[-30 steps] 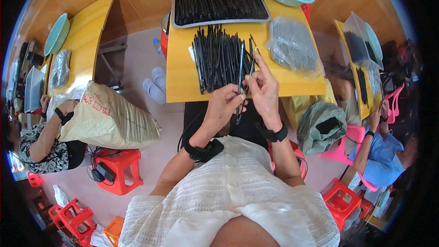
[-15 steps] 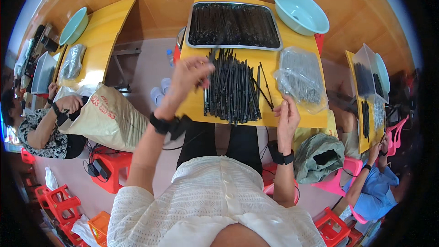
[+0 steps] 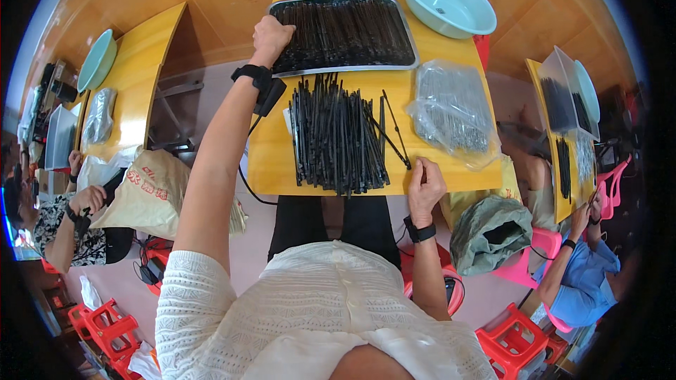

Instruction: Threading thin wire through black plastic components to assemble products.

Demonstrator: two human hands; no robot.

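My left hand (image 3: 272,40) reaches to the left end of a shallow metal tray (image 3: 352,70), its fingers curled over the rim and the outermost black rods (image 3: 338,32). What those fingers grip is hidden. Nearer me lies a loose pile of thin black rods (image 3: 338,141), pointing mostly toward me. Two or three separate black rods (image 3: 396,127) lie at its right side. Just right of their near ends, my right hand (image 3: 426,184) rests at the table's front edge with fingers bent together; I cannot make out anything in them.
A clear plastic bag of thin grey rods (image 3: 454,112) lies on the yellow table (image 3: 271,169), right of the pile. A pale blue basin (image 3: 451,3) stands at the far right corner. People work at tables on both sides. A green cloth bag (image 3: 489,232) is right of my legs.
My left hand has moved from the pile's far left side up to the tray's left end. My right hand has stayed near the front edge. The whole view has shifted slightly.
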